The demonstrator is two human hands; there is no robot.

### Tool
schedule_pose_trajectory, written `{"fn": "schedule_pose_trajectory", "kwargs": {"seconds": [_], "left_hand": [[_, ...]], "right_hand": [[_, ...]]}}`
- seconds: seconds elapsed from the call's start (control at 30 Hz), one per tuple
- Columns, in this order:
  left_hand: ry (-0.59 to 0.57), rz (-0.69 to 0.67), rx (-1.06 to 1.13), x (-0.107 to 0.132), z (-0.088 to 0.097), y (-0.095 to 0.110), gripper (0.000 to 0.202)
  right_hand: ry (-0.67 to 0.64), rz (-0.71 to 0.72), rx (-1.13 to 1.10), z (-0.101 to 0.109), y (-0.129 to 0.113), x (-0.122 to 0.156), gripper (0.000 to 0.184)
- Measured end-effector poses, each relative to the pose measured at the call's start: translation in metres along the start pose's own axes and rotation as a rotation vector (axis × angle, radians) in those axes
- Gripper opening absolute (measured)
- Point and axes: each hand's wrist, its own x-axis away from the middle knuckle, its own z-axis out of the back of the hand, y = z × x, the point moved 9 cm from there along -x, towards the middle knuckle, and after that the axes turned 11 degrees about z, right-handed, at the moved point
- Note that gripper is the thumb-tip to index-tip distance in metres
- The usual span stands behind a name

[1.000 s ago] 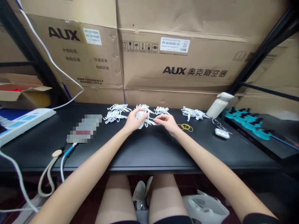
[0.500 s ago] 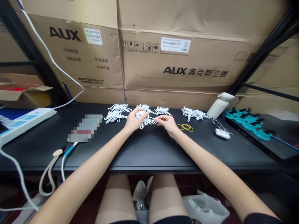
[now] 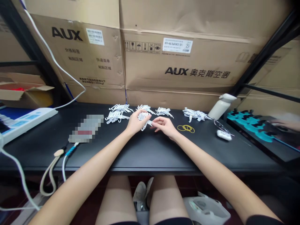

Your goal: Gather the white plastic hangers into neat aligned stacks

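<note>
My left hand [image 3: 137, 121] is closed around a bundle of white wire hooks [image 3: 145, 124], thumb across the top, above the middle of the black table. On its right side my right hand [image 3: 164, 125] has thumb and forefinger pressed together at the ends of the same hooks; its other fingers are curled below. Behind my left hand lies another pile of white hooks [image 3: 144, 108]. To the left are more stacked hooks [image 3: 115, 116], and a small pile [image 3: 164, 111] lies behind my right hand. Several yellow rubber bands [image 3: 186, 128] rest to the right of it.
Farther right are a loose hook pile [image 3: 195, 114], a white bottle [image 3: 221, 105] and a white case [image 3: 224, 135]. A blurred phone [image 3: 86, 128] and a power strip [image 3: 30, 120] lie left. Cardboard boxes [image 3: 145, 72] stand behind. Another person's hand [image 3: 287, 125] shows at the right edge.
My right hand has shifted slightly left and down along the hook ends, its fingers more curled. The left hand keeps its hold. Another person's hand has appeared at the right edge.
</note>
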Motion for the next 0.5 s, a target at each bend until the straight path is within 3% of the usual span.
{"fn": "schedule_pose_trajectory", "kwargs": {"seconds": [0.27, 0.5], "left_hand": [[-0.070, -0.040, 0.005, 0.004, -0.008, 0.005, 0.027], [-0.131, -0.060, 0.016, 0.003, -0.012, 0.004, 0.035]], "right_hand": [[-0.095, 0.254, 0.310, -0.010, -0.016, 0.005, 0.035], [-0.083, 0.310, 0.423, -0.010, -0.022, 0.008, 0.030]]}}
